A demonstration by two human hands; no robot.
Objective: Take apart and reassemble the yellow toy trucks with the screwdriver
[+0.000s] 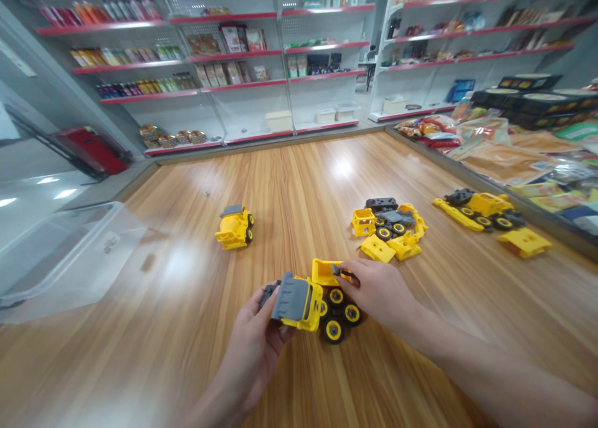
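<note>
My left hand (256, 334) is closed around a toy truck cab (292, 300) with a grey top and yellow front. A black part also shows beside its fingers. My right hand (374, 291) pinches a small dark grey part (343, 272) over a yellow dump bed (322, 271); the fingers hide some of that part. Just below, between the hands, are several black wheels (333, 330) with yellow hubs. Whether the wheels, bed and cab are joined I cannot tell. A yellow toy truck (236, 227) with a grey top stands farther off to the left.
Loose yellow and black toy truck parts (390, 225) lie in a group right of centre. Another group of toy parts (488, 210) sits farther right. A clear plastic bin (93, 260) is at the left. Packaged goods (514, 154) border the wooden table (187, 366); stocked shelves stand behind.
</note>
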